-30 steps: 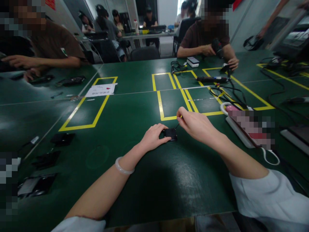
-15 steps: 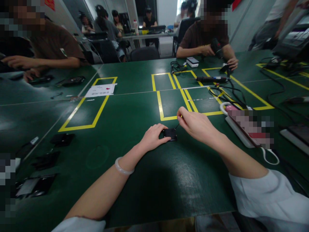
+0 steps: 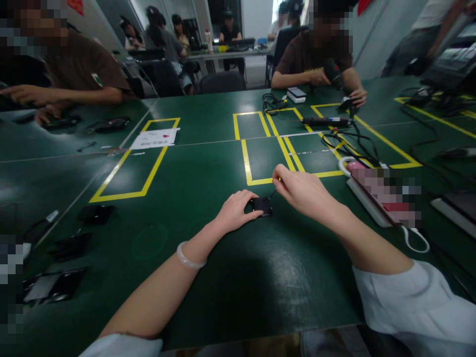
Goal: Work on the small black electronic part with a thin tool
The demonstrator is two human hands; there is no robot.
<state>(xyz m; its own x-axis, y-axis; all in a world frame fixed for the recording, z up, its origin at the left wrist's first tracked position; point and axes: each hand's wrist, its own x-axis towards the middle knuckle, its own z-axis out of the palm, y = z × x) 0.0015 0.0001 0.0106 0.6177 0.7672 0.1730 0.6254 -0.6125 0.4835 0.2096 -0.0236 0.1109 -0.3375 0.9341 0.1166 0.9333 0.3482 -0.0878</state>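
Observation:
A small black square device (image 3: 262, 206) lies on the green table (image 3: 230, 277) in front of me. My left hand (image 3: 235, 211), a pale bangle on its wrist, curls round the device's left side and holds it down. My right hand (image 3: 303, 191) hovers just right of it, fingers pinched on a thin dark tool (image 3: 274, 191) whose tip points down at the device's upper right corner.
Yellow tape rectangles (image 3: 260, 163) mark the table beyond my hands. A white power strip (image 3: 372, 198) and cables (image 3: 349, 144) lie to the right, black parts (image 3: 70, 245) at the left edge, a paper sheet (image 3: 155, 139) farther off. People (image 3: 316, 59) work across the table.

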